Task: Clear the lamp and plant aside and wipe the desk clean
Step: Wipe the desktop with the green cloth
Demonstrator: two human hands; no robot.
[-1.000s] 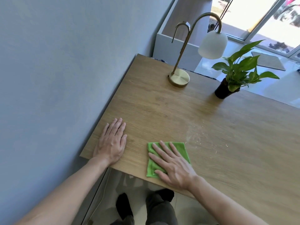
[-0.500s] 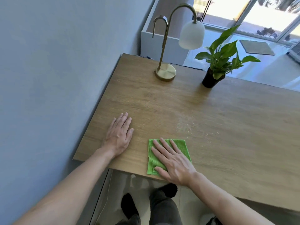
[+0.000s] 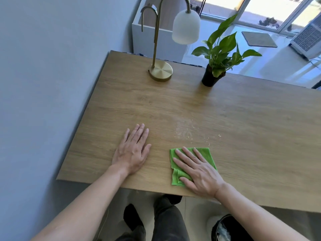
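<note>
I see my right hand (image 3: 199, 173) with its grip spread flat, pressing the green cloth (image 3: 206, 154) onto the tabletop (image 3: 243, 119). My left hand (image 3: 132, 152) lies flat, fingers apart, holding nothing. Crumbs (image 3: 185, 130) sit just beyond the cloth. The lamp (image 3: 160, 71) and plant (image 3: 211, 78) stand at the far edge.

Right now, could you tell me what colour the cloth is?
Bright green cloth, clearest in the head view.

A domestic room, likely a home study corner: wooden tabletop (image 3: 225, 119) against a plain wall, brass lamp (image 3: 160, 70) with white shade, potted plant (image 3: 211, 79), tiled floor (image 3: 271, 56), doormat (image 3: 258, 39) before glazed sliding doors (image 3: 260, 9).
</note>
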